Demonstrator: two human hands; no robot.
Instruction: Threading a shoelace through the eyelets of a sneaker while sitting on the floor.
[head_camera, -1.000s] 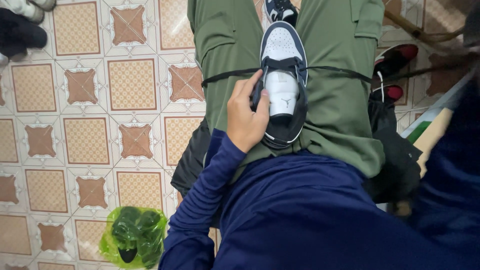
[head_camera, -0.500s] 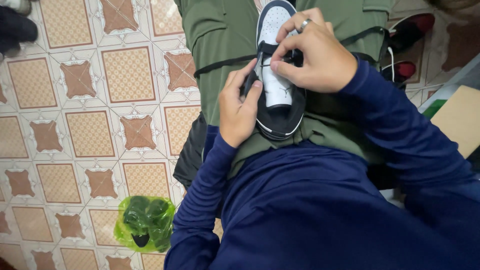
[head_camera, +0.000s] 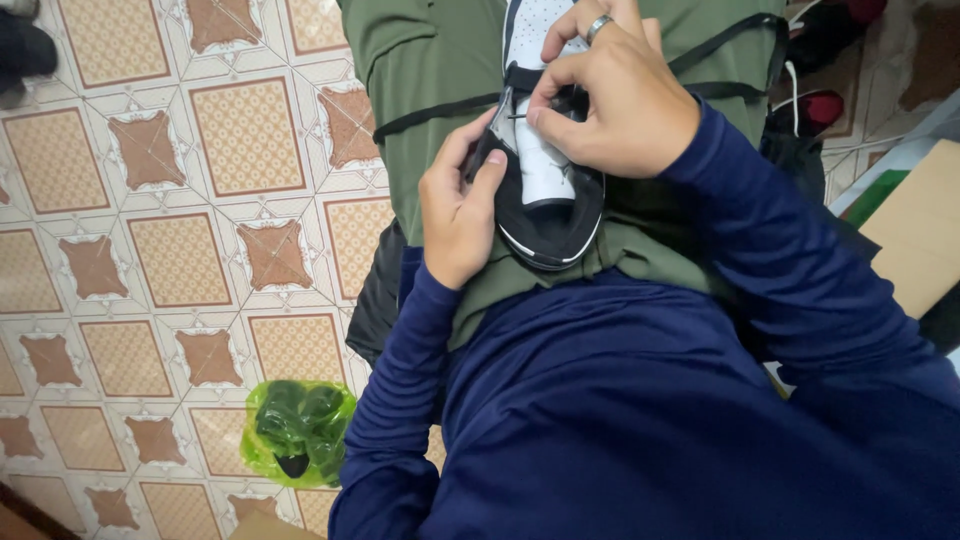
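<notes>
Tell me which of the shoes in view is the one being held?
The black-and-white sneaker on the lap: the left hand grips its heel while the right hand pinches its lace. The red-and-black shoe lies untouched on the floor.

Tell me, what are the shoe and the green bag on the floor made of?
The shoe looks like smooth leather or imitation leather, white and black, with a slight sheen and a perforated toe. The green bag seems thin, glossy plastic: crinkled and see-through.
</notes>
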